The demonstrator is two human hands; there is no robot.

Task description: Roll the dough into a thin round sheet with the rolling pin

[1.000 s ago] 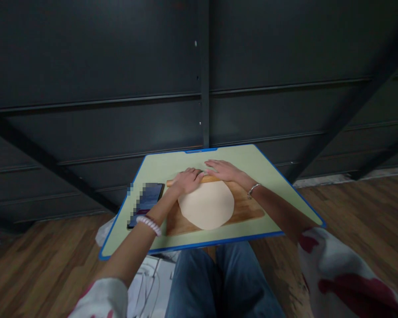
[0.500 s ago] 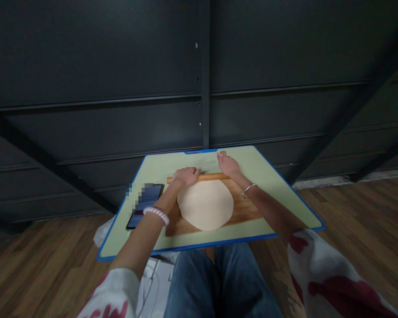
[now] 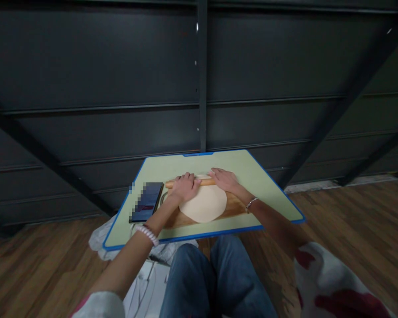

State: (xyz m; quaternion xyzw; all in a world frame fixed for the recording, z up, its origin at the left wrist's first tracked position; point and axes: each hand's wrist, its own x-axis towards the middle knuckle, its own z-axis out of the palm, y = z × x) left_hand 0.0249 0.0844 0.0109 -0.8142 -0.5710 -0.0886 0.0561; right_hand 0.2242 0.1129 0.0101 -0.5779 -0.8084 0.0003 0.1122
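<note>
Leaning over the rolling pin point(image 3: 206, 182) in the head view, the left hand point(image 3: 185, 187) lay palm down across its left part, the thumb toward the middle. How far that grip curled around the wood could not be told, as the undersides of the fingers were hidden. The right hand point(image 3: 224, 180) rested on the pin's right part, its grip loosely open, fingers stretched out over the wood rather than closed around it. The pin crossed the far part of a pale, rounded sheet of dough point(image 3: 203, 206), a strip of which showed beyond it. The dough lay flat on a wooden board point(image 3: 232, 206), and the board on a pale green worktop point(image 3: 267, 190) with a blue edge. A phone point(image 3: 149, 201) lay on the worktop just left of the board, near the left forearm.
</note>
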